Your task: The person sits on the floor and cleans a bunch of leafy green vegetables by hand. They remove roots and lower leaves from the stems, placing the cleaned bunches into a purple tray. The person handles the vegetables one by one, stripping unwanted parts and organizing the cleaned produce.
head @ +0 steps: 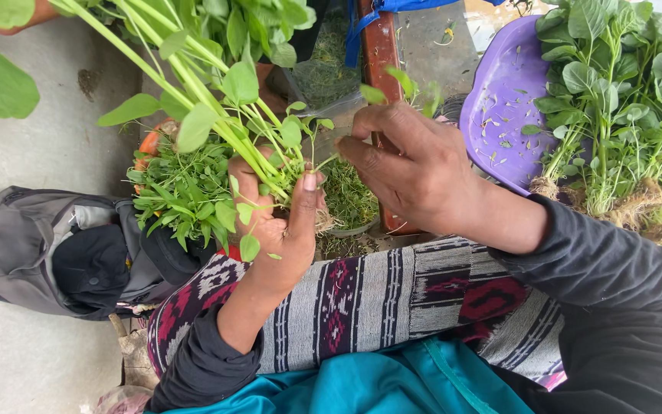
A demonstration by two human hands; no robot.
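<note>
Stems of the leafy green bunch (216,115) lie in our left hand (277,218), whose fingers close around the root ends with the thumb pressed on top, probably so the bunch stays steady while we pick at it. Our right hand (415,172), just right of the bunch, pinches a small sprig (319,162) between its fingertips. The bunch's long axis runs diagonally, leaves pointing up and left, away from the patterned cloth (377,299) on our lap below it.

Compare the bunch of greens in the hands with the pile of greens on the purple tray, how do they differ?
The bunch in the left hand is held up by its long pale stems, while the pile lies on the purple tray. The held bunch is being worked by the right hand; the pile is untouched. The pile shows brown root clumps; I can't see the bunch's roots. Both are leafy and green.
</note>
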